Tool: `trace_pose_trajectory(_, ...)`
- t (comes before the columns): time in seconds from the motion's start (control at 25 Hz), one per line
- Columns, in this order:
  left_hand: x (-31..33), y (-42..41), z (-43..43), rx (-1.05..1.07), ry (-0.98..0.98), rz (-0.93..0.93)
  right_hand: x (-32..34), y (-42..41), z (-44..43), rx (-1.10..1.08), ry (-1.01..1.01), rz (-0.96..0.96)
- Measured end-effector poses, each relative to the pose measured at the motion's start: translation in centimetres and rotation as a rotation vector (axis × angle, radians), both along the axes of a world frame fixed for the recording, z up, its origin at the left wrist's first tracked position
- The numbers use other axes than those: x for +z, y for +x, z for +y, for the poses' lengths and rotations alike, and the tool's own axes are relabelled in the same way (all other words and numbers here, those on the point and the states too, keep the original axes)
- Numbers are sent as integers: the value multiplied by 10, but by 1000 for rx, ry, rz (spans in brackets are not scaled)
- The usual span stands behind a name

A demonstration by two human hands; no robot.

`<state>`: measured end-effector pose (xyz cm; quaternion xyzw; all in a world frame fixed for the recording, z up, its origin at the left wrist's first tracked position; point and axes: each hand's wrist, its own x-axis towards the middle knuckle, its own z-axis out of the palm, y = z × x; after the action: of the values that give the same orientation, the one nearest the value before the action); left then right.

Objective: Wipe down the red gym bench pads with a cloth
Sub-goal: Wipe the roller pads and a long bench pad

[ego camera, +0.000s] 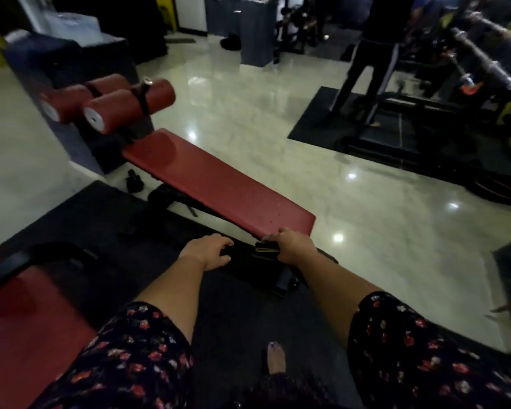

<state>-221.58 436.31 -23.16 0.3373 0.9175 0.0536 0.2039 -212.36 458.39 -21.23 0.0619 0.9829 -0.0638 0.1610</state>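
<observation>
A long red bench pad (216,181) slopes from its near end in the middle of the view up to red roller pads (121,109) at the far left. My right hand (294,246) is closed on a dark cloth (266,247) just below the pad's near edge. My left hand (211,250) hovers beside it with fingers loosely spread, over the black frame (260,273), holding nothing. A second red pad (21,326) lies at the lower left.
A black rubber mat (109,219) lies under the bench on a glossy pale floor (278,119). A person stands at a dark machine (396,134) on another mat at the upper right. My bare foot (276,357) is on the mat below.
</observation>
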Motion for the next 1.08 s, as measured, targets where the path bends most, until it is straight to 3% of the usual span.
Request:
trace_pose_trajectory(0.48, 14, -169, 5, 350, 25, 5, 24, -255, 34, 361, 77, 36)
trace_pose_trajectory(1.08, -17, -350, -151, 669, 28, 10, -3, -509, -134, 631, 98, 65)
